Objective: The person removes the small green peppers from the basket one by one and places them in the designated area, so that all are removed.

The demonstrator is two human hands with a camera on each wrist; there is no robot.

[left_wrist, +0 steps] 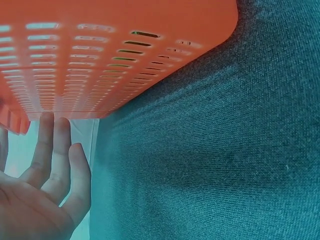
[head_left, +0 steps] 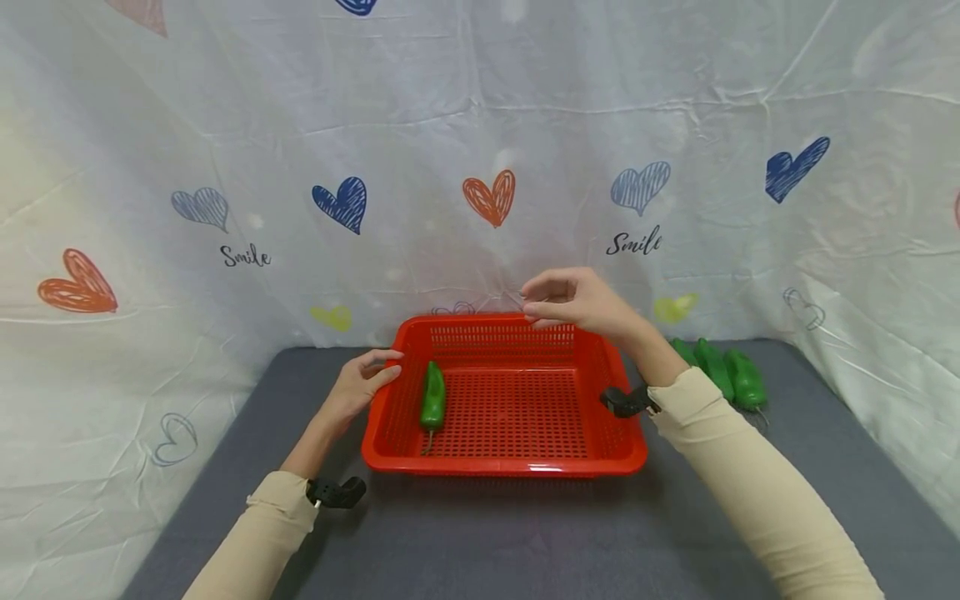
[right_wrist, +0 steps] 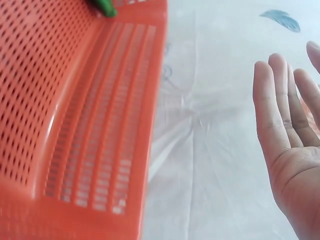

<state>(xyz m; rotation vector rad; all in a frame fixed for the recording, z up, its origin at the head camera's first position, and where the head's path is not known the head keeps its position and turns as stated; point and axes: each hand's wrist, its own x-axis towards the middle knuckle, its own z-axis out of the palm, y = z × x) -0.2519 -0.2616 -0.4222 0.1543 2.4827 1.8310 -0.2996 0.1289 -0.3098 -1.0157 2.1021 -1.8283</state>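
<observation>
A red plastic basket [head_left: 504, 467] with slotted walls stands on the dark grey table. One long green pepper [head_left: 432, 400] lies inside, along its left side. At the basket's left rim is my left hand [head_left: 360, 385], fingertips touching or very near it. In the left wrist view, those fingers [left_wrist: 60, 160] extend, slightly bent, beside the outer wall. Raised over the far right part of the basket, my right hand [head_left: 577, 302] holds nothing. Its fingers [right_wrist: 272, 110] are nearly straight in the right wrist view.
Three green peppers [head_left: 716, 367] lie on the table right of the basket, partly hidden behind the right forearm. A pale curtain [head_left: 420, 100] printed with hearts hangs behind the table [head_left: 480, 533]. Black cameras are strapped to both wrists.
</observation>
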